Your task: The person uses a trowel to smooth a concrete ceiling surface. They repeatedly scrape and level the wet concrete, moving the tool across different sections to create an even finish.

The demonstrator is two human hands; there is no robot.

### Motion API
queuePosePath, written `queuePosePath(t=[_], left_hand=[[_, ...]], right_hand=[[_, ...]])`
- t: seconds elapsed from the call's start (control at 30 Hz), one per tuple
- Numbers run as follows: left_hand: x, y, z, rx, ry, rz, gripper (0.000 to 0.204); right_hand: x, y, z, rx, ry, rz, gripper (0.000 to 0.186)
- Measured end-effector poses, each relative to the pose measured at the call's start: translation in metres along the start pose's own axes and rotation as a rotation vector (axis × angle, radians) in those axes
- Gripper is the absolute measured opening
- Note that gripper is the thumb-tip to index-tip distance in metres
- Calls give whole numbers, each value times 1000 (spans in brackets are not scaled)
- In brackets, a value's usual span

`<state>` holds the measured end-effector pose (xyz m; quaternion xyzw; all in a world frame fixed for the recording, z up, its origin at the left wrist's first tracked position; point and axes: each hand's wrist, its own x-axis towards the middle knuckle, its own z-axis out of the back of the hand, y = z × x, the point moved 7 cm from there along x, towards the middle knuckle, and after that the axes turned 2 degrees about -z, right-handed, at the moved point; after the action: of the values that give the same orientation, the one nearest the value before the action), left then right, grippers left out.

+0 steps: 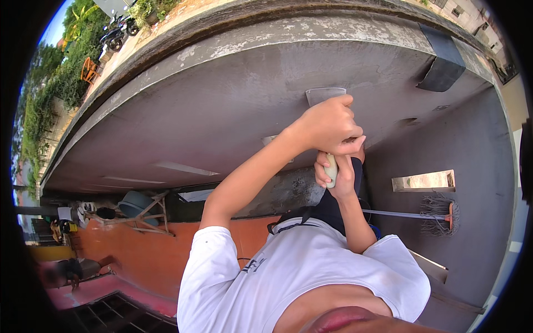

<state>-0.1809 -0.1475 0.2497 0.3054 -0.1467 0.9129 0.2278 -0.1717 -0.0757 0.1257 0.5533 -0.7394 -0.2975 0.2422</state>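
My left hand (336, 126) is closed in a fist in the middle of the view, just above my right hand. What its fingers hold, if anything, is hidden. My right hand (345, 175) wraps round a pale green rounded handle (331, 171). A flat grey plate with a light edge (326, 95), like a wide scraper blade, shows beyond the left hand, against the grey wall (239, 100). It lines up with the handle, but my left hand covers any join between them.
A mop (438, 215) leans by the right-hand wall, near a slot opening (423, 181). A dark flap (443, 61) hangs over the wall's top. At left, a blue-grey basin (136, 204) rests on a wooden stand (152, 213), and a person (78, 270) is beyond the orange floor (133, 250).
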Motion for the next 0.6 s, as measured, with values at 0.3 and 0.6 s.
queuePosePath(t=[0.3,0.6], left_hand=[[-209,-93,-156,-271,109,517,22],[-290,-196,-146,-88,61,818,19]], right_hand=[[-141,-142,86,-502,-94,-518,40],[-207,-209,82,-478,-238,-435,39]])
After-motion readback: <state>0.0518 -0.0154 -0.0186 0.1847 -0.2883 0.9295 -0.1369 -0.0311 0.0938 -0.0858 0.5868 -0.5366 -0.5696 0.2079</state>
